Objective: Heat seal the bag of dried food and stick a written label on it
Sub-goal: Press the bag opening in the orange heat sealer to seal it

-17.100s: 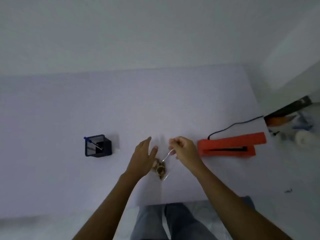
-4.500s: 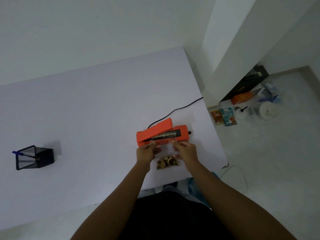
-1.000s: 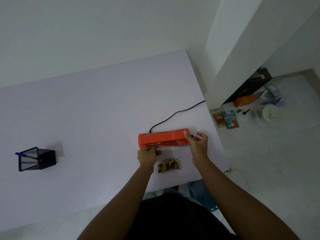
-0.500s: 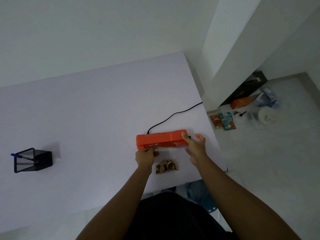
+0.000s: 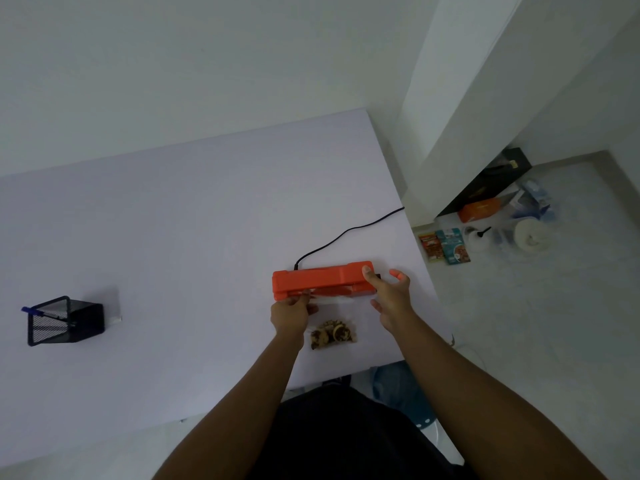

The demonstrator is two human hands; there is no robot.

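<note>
Looking down from the head camera, I see the orange heat sealer lying crosswise on the white table, its lid down and its black cord trailing off the far right edge. The clear bag lies on the near side of the sealer; its open top edge runs into the sealer's front slot, and the dried food is bunched at the bag's near end, close to the table's near edge. My left hand pinches the bag's top left corner just at the sealer's near face, its grip closed on the plastic. My right hand sits at the sealer's right end: the thumb rests on top of the lid, while the remaining fingers are spread apart and hold nothing. Far to the left on the table stands a black mesh pen holder with a blue pen leaning in it. On the floor to the right I can make out scattered packets and boxes.
</note>
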